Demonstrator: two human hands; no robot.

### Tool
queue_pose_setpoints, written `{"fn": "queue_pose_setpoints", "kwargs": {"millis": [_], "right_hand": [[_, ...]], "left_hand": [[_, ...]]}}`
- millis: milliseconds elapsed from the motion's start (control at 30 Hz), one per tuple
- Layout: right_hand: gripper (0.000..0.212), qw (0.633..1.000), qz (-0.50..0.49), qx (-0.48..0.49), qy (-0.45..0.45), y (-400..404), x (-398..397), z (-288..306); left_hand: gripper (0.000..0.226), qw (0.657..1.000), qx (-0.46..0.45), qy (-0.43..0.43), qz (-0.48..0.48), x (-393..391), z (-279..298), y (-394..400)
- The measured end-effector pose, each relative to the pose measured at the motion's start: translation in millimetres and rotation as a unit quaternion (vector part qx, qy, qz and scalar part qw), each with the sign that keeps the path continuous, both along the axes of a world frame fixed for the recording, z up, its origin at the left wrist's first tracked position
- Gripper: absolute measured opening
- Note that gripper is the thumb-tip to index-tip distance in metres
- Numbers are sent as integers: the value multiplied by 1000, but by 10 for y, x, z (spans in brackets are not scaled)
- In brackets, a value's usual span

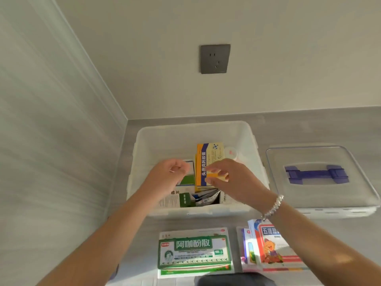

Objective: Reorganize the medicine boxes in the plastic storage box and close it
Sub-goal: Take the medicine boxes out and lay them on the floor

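The translucent plastic storage box [144, 145] stands open on the grey counter against the wall. Inside stand a yellow and blue medicine box [203, 162], a white and green box [186, 178], a small dark green box [186, 200] and paper leaflets. My right hand [231, 178] is over the box, fingers pinched on a small yellow box [214, 176] at the front of the yellow and blue one. My left hand [173, 172] hovers over the box's left part, fingers curled, nothing visibly held. The clear lid [321, 203] with a blue handle lies to the right.
On the counter in front of the storage box lie a stack of green and white medicine boxes [194, 252] and a stack of red and white packets [272, 248]. A wall socket [215, 58] is above. A wall closes the left side. A dark object [233, 280] sits at the bottom edge.
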State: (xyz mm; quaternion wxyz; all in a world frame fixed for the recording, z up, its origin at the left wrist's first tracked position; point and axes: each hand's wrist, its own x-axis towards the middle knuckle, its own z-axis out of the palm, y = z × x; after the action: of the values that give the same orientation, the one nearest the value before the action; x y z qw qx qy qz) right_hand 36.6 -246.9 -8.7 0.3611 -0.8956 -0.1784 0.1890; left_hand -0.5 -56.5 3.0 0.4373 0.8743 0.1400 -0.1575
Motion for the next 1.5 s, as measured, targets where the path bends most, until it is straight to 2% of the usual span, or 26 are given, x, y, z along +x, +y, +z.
{"fn": "queue_pose_setpoints", "kwargs": {"millis": [167, 267, 433, 600, 700, 933, 1067, 1167, 1333, 1500], "right_hand": [[52, 981, 57, -186, -16, 360, 349, -243], [65, 968, 58, -243, -28, 378, 416, -378], [72, 971, 61, -229, -24, 314, 463, -478], [74, 973, 58, -221, -25, 314, 504, -530], [75, 975, 56, -216, -23, 304, 509, -549], [75, 976, 58, -210, -18, 298, 518, -558], [75, 975, 59, -214, -22, 302, 513, -559], [74, 976, 58, -210, -24, 301, 515, -551], [67, 986, 16, -165, -26, 275, 526, -503], [55, 998, -54, -26, -13, 297, 515, -338]], "left_hand": [[37, 994, 39, 80, -63, 555, -412, 150], [45, 991, 42, 105, -70, 790, -637, 196], [51, 988, 47, 131, -72, 900, -917, 261], [52, 978, 107, 160, -75, 915, -1092, 349], [48, 976, 143, 147, -78, 916, -1113, 341], [33, 983, 114, 122, -77, 995, -1010, 389], [40, 980, 122, 121, -101, 1004, -929, 414], [40, 980, 135, 84, -120, 947, -805, 411], [28, 988, 136, -69, -26, 741, -483, 402], [33, 984, 24, -158, 83, 569, -44, 313]]}}
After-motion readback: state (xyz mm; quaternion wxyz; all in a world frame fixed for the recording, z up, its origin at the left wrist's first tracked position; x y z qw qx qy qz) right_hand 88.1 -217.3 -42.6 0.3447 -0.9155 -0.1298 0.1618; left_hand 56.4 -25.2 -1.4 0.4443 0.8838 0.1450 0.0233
